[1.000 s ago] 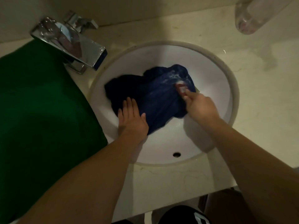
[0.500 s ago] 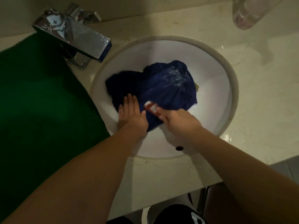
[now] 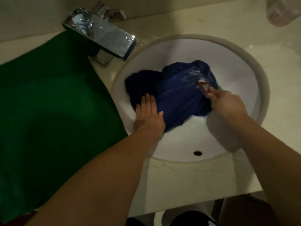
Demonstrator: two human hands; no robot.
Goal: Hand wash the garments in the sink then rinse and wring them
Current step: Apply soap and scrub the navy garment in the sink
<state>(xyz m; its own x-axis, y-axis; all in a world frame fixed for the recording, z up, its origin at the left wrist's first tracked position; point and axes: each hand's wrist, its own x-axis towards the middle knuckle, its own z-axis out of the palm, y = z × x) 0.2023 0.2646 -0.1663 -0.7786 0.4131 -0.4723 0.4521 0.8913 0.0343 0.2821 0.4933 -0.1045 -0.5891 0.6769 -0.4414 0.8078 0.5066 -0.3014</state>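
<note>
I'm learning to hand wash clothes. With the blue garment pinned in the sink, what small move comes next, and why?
Probably draw the red and white object in the right hand across the blue garment toward the flat left hand: suds show only at the far end.

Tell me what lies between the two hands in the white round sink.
In the head view, only the dark blue garment lies between the flat left hand and the right hand, which grips a small red object.
</note>
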